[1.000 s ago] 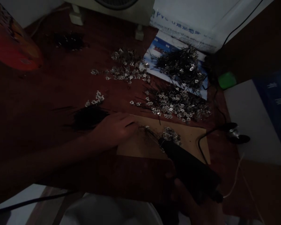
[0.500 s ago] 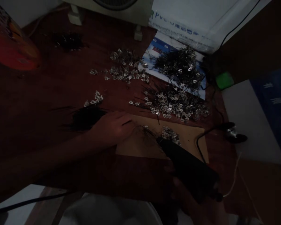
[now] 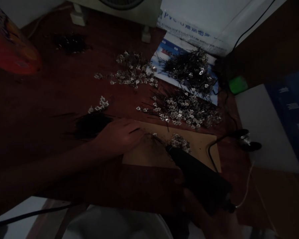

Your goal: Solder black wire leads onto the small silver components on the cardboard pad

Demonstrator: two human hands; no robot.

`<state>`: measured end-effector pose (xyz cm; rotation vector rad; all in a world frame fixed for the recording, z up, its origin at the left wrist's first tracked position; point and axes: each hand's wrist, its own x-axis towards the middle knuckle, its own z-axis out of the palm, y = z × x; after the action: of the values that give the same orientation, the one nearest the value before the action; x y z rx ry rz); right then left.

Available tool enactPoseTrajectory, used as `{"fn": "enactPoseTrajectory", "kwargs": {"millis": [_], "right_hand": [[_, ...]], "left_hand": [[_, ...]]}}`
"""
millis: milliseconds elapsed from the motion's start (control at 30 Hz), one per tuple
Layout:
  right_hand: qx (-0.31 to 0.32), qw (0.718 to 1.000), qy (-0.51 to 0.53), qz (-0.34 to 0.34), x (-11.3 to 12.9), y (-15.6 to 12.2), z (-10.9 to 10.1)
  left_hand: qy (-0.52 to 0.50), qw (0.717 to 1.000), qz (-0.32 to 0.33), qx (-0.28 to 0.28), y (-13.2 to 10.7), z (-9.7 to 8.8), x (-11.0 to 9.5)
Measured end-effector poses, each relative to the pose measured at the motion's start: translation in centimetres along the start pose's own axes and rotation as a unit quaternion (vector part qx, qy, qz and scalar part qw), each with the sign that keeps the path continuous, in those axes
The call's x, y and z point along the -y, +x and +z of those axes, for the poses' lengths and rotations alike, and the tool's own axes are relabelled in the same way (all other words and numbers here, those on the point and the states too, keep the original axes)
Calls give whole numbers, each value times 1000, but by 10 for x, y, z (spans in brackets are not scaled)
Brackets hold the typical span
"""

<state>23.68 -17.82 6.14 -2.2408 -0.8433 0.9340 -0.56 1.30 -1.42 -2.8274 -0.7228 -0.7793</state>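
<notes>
My left hand point(image 3: 119, 136) rests on a brown cardboard sheet point(image 3: 149, 156), its fingertips pinching thin dark wire stems point(image 3: 149, 135). My right hand point(image 3: 190, 197), dim and low in the view, is shut around a black corded hand tool point(image 3: 199, 177). The tool's tip reaches a small heap of silvery metal pieces point(image 3: 179, 142) on the cardboard. Larger spreads of these pieces point(image 3: 186, 111) and dark stems lie on the reddish-brown table point(image 3: 52, 172), and a dense black bundle of stems point(image 3: 91, 126) sits left of my left hand.
A blue printed sheet point(image 3: 181, 56) lies under some pieces. Behind it are a white PVC-printed bag point(image 3: 189, 30) and a pale fan base point(image 3: 119, 8). A red-orange object point(image 3: 10, 46) stands top left, a round black-and-metal object point(image 3: 246, 141) lies right, and a white tub point(image 3: 114, 225) sits below the table.
Both hands and the tool stay nearly in place. The whole scene drifts slightly left and the tool's tip sits slightly farther left in the view.
</notes>
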Motion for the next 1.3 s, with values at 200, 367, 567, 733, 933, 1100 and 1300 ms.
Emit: {"fn": "enactPoseTrajectory", "kwargs": {"millis": [200,367,567,733,933,1100,1300], "right_hand": [[28,999,-9,26,-2,3,-4],[62,998,-12,7,-9,5,-8],[53,998,-20,-3,-4,4,-7],[43,999,-30,0,0,3,-4],[68,997,-29,-14,-8,5,-8],[68,997,-21,-3,-15,6,-9],[68,995,73,-1,-14,2,-5]], "left_hand": [[-2,1000,8,-5,1,1,-1],[6,1000,7,-7,1,3,-1],[15,1000,7,-5,2,1,-1],[28,999,9,-20,2,2,-2],[31,999,7,-5,2,2,-2],[28,1000,6,-9,3,2,-3],[24,1000,2,-7,4,2,-4]]}}
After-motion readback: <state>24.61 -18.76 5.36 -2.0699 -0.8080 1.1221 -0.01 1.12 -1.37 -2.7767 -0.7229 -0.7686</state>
